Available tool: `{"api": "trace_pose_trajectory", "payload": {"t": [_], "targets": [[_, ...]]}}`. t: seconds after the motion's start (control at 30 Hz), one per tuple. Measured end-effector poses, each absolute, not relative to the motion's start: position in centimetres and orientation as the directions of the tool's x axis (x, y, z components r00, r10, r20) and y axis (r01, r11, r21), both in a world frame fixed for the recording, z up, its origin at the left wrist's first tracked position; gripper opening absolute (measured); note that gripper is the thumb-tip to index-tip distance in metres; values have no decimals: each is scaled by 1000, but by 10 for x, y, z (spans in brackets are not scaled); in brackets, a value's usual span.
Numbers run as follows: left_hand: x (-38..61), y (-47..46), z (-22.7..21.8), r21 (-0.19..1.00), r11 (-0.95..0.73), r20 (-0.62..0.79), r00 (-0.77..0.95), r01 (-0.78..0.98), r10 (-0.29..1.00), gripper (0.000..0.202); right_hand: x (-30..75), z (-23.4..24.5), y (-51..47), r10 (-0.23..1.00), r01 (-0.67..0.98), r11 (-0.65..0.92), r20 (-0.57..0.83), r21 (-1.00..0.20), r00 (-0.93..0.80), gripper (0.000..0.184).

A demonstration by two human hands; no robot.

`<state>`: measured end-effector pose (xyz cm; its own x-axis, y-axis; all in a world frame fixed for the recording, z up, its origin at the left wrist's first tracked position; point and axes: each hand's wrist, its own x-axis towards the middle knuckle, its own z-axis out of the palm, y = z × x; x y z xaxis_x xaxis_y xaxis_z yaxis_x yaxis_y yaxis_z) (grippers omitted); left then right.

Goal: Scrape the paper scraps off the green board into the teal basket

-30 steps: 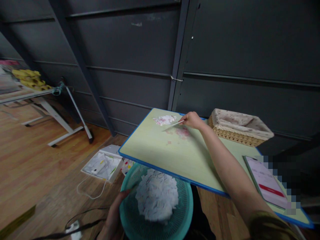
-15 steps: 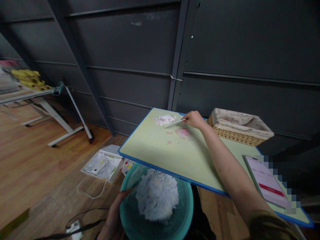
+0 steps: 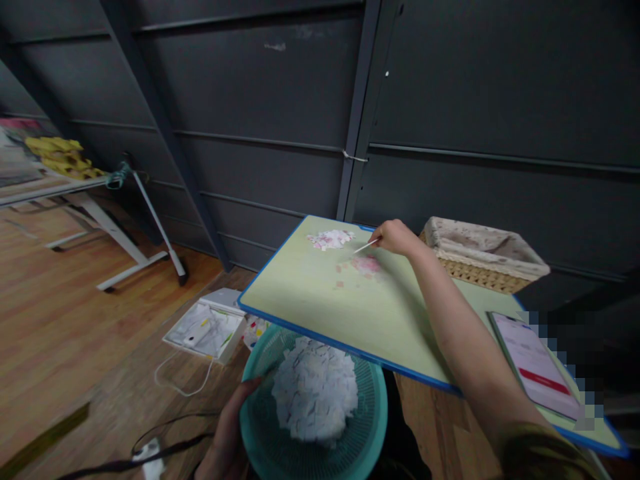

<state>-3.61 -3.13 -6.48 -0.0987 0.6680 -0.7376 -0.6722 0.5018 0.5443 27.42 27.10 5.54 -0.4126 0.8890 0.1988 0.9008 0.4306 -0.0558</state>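
My right hand (image 3: pixel 395 237) is closed around one end of a thin white strip (image 3: pixel 367 247), whose exact kind I cannot make out. Its free end points left, over the pale green board (image 3: pixel 300 293). Left of that end lies a pile of small white and pink paper-like pieces (image 3: pixel 330 239); below the strip is a looser patch of pinkish pieces (image 3: pixel 366 265). My left hand (image 3: pixel 231 427) grips the left rim of a teal plastic basket (image 3: pixel 373 413), its fingers partly hidden. Inside the basket is a heap of small white pieces (image 3: pixel 315 390).
A cloth-lined wicker basket (image 3: pixel 480 270) stands on the board's back right, with a phone (image 3: pixel 537 363) nearer me. On the floor to the left are an open white box (image 3: pixel 205 330) and a power strip (image 3: pixel 150 459) with cables. A dark panel wall (image 3: pixel 270 93) rises behind.
My right hand has shifted slightly right, drawing the strip's tip away from the white pile. The left hand and teal basket stay nearly in place.
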Motion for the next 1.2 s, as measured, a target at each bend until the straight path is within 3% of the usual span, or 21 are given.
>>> {"api": "trace_pose_trajectory", "payload": {"t": [0.13,0.63,0.97,1.2], "targets": [[-35,-31,-61,546,495,-745,-120,-676,657,19,268,54,269,889,917,395,275,-56,-366,28],[-31,-28,-55,551,507,-745,-116,-662,657,16,255,55,263,868,883,470,190,-12,-460,28],[-31,-29,-52,576,501,-733,-137,-645,667,19,264,72,259,876,851,482,157,-209,-457,29],[-35,-31,-63,572,492,-725,-125,-656,677,20,251,54,265,833,739,541,137,-401,-536,29]]}}
